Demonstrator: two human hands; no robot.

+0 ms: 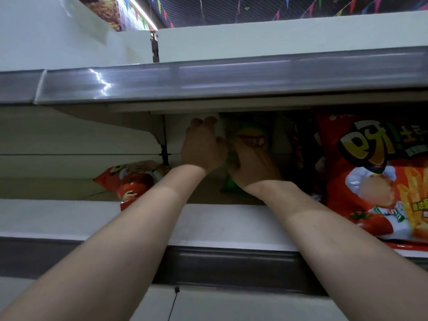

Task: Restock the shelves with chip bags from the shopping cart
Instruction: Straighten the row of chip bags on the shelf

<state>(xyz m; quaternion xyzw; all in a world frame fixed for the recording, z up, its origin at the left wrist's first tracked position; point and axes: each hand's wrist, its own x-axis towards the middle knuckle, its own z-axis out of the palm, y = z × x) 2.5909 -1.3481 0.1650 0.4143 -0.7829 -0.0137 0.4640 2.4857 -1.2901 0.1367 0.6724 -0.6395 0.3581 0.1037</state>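
Note:
Both my arms reach deep into a white shelf (pixel 220 218). A green chip bag (pixel 251 135) stands upright at the back, under the shelf above. My left hand (pixel 202 147) grips its left edge, fingers curled over the top corner. My right hand (pixel 252 166) holds the bag's front lower part. A large red chip bag (pixel 375 177) stands upright at the right, close to my right forearm. A smaller red chip bag (pixel 129 179) lies flat on the shelf to the left of my left arm. The shopping cart is out of view.
The upper shelf's grey price rail (pixel 231 77) hangs low over the opening. A darker bag (pixel 298 144) stands in shadow between the green bag and the big red one. A black shelf bracket (pixel 165 147) sits at the back left of my hands.

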